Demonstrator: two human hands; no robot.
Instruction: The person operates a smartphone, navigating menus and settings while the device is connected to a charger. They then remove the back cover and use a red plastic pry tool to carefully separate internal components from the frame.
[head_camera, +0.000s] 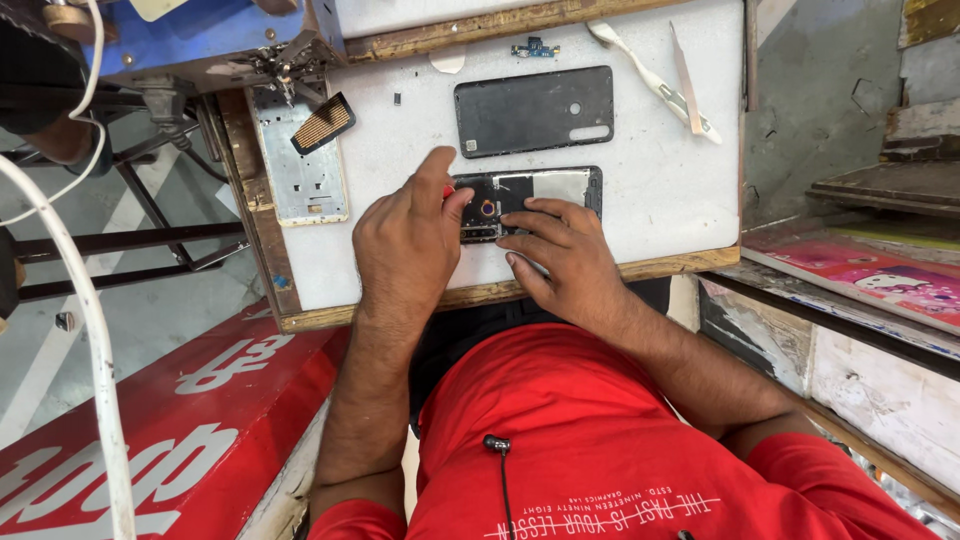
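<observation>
Left of centre, left hand (405, 245) is pressing down at the opened phone's (525, 200) left end, index pointing up-frame, thumb pinching something small and red against the phone – cannot tell what. Phone is lying flat at mid-frame on the white board (660, 190), long axis running left-right, camera end toward frame left. Right hand (560, 255) is resting spread fingers on its lower edge, bracing, not gripping. Judging it light, stiff, fragile inside: best held by the frame edges, off the exposed board. Back cover (533, 108) is sitting just above, parallel. Pry tool (655, 80) is lying upper right.
</observation>
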